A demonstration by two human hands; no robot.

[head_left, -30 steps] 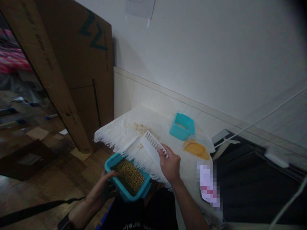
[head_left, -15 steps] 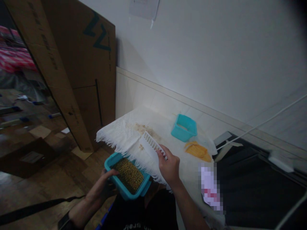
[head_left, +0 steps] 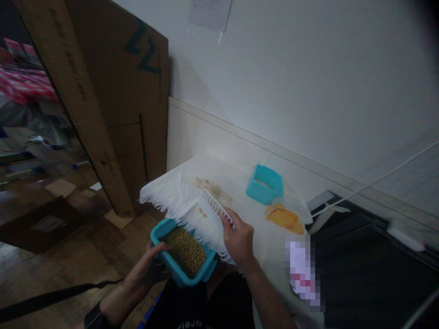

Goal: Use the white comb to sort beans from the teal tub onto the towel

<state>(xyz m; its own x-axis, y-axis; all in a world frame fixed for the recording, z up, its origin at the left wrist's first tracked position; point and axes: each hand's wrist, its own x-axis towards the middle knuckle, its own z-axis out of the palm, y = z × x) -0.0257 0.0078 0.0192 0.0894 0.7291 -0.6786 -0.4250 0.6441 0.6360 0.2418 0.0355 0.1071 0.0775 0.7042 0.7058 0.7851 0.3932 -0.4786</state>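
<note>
My left hand point(head_left: 152, 261) grips the near left rim of a teal plastic tub point(head_left: 187, 279), its thumb over the edge. Small round yellow-green beans point(head_left: 190, 252) lie inside the tub, just below the table edge. In my right hand point(head_left: 240, 235) is a white slotted plastic strip point(head_left: 213, 202), held edge-down on a white fringed cloth point(head_left: 168, 185). A few beans point(head_left: 202, 212) rest on the cloth between the strip and the fringe. Behind the strip, small brownish bits point(head_left: 211, 185) are scattered.
A second teal tub point(head_left: 264, 185) stands near the wall, beside a crumpled orange-yellow cloth point(head_left: 284, 217). A tall cardboard box point(head_left: 137, 91) stands on the left. A white cable point(head_left: 377, 176) crosses above a black surface point(head_left: 370, 274) on the right.
My right hand has drawn the slotted strip slightly left, toward the fringe and the tub. My left hand keeps its grip on the tub. The camera view has shifted a little.
</note>
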